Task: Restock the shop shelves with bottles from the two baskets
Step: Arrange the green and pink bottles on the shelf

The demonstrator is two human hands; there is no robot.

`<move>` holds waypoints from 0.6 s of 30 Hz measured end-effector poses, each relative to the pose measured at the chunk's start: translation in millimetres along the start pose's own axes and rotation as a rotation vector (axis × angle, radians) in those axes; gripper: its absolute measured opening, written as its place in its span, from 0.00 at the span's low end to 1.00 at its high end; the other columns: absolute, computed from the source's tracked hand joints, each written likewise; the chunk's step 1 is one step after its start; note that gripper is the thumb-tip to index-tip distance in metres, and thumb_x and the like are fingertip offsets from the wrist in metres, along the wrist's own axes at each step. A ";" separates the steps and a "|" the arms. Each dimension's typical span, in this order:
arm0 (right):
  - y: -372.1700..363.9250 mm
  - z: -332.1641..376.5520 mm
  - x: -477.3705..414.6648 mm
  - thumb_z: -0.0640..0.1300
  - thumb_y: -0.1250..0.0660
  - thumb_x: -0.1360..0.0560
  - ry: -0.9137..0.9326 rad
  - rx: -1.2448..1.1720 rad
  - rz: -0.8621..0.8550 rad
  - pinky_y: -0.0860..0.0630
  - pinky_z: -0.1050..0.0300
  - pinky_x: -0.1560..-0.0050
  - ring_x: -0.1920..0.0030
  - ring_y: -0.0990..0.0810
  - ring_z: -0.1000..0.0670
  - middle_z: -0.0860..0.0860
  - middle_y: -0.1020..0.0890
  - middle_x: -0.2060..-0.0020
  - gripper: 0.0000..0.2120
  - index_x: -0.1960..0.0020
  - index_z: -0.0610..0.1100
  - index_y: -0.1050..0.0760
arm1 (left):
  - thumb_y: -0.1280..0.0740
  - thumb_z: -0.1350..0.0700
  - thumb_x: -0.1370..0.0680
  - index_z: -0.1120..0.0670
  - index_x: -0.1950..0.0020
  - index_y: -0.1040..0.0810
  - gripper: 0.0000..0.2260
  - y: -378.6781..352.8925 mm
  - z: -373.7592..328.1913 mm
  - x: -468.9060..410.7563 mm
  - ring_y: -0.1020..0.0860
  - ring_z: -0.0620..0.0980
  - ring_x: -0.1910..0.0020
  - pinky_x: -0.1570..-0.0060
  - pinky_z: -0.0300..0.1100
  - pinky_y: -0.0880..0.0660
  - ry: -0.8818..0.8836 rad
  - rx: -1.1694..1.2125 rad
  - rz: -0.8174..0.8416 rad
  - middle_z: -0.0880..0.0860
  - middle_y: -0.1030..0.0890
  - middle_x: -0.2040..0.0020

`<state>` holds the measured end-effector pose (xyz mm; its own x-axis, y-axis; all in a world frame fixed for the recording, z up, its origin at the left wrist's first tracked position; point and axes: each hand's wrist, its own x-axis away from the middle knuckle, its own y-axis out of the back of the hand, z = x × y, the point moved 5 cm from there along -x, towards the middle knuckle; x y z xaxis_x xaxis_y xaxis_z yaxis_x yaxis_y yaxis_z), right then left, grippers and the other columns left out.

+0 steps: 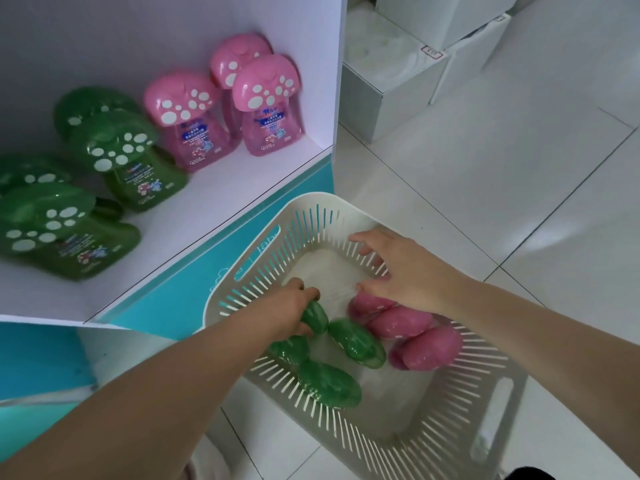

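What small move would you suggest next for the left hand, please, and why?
Probably lift the green bottle out of the basket and up to the shelf: the left hand grips it, while the right hand is open over the pink bottles.

Dim, soft light; blurred, warped edges.

- Left hand and left forearm: bare, uncovered to the frame edge at 7 o'clock.
- Right hand and right forearm: bare to the edge at 4 o'clock.
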<state>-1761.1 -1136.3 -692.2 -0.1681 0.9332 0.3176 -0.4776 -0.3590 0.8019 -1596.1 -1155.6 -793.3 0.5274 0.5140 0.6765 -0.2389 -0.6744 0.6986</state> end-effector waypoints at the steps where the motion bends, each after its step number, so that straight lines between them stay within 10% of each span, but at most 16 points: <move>1: -1.7 1.0 0.1 0.50 0.29 0.29 0.001 0.005 0.008 0.30 0.54 0.38 0.40 0.27 0.51 0.52 0.27 0.37 0.34 0.27 0.53 0.40 | 0.30 0.45 0.28 0.49 0.29 0.38 0.32 1.7 -0.5 1.2 0.28 0.55 0.42 0.41 0.50 0.28 -0.002 -0.001 -0.004 0.55 0.33 0.37; 14: 12.6 38.0 -4.7 0.54 0.25 0.34 0.045 -0.039 0.042 0.28 0.57 0.41 0.43 0.24 0.51 0.51 0.26 0.37 0.38 0.29 0.51 0.37 | 0.29 0.44 0.30 0.46 0.37 0.30 0.24 108.1 -12.6 71.0 0.26 0.50 0.47 0.44 0.45 0.29 -0.055 0.291 -0.315 0.49 0.27 0.46; 18: 20.7 69.4 -9.6 0.48 0.27 0.30 0.069 -0.280 0.010 0.27 0.60 0.47 0.54 0.23 0.56 0.54 0.24 0.49 0.26 0.34 0.48 0.30 | 0.32 0.40 0.29 0.47 0.36 0.33 0.25 133.7 0.6 99.7 0.27 0.50 0.48 0.46 0.46 0.29 -0.008 0.282 -0.375 0.50 0.27 0.46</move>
<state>-1709.5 -1153.9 -643.5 -0.2282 0.9319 0.2821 -0.6933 -0.3589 0.6249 -1574.9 -1194.8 -632.7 0.5419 0.7464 0.3864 0.2000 -0.5610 0.8033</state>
